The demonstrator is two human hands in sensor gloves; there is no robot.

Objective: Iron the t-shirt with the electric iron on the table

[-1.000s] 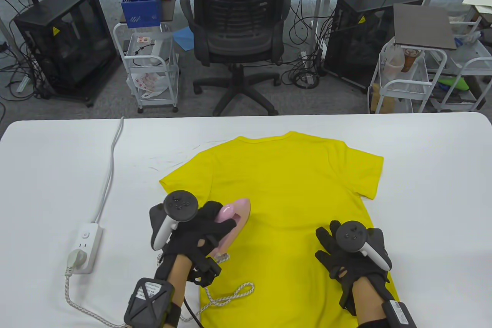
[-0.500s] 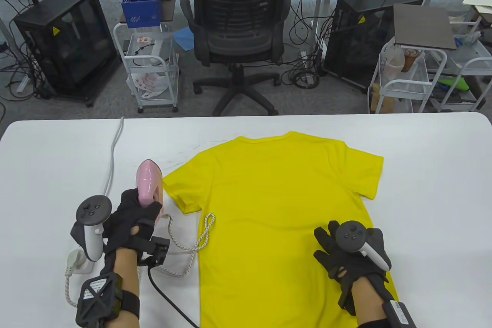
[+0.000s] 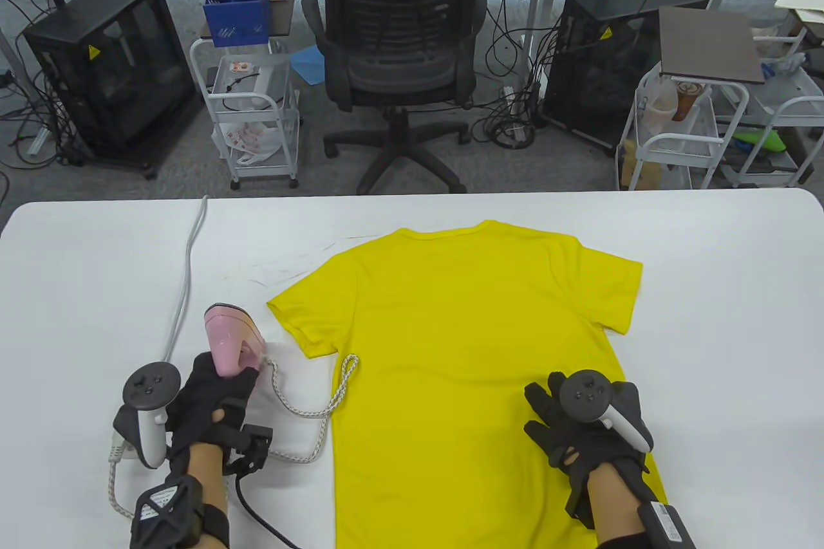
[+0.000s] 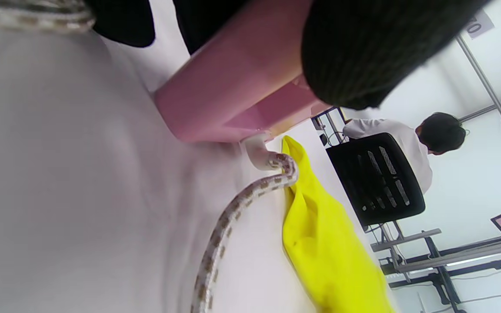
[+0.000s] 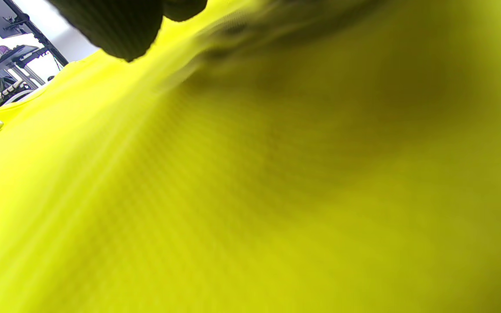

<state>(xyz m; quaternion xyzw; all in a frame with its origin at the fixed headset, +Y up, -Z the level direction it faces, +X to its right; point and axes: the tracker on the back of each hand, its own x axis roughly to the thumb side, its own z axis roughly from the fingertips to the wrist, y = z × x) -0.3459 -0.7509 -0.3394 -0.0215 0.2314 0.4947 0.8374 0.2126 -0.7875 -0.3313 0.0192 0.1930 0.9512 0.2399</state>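
Pink iron (image 3: 228, 333) in left grip (image 3: 209, 398)

Black office chair (image 3: 400, 47) behind table, white carts (image 3: 257, 118) beside

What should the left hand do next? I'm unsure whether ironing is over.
Probably let go: the left hand grips the pink iron, stood on its heel on the table beside the yellow t-shirt, off the cloth.

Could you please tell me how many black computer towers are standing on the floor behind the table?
2: one tower at the far left, beside the white cart; the other tower at the right, past the chair. More may be hidden out of frame.
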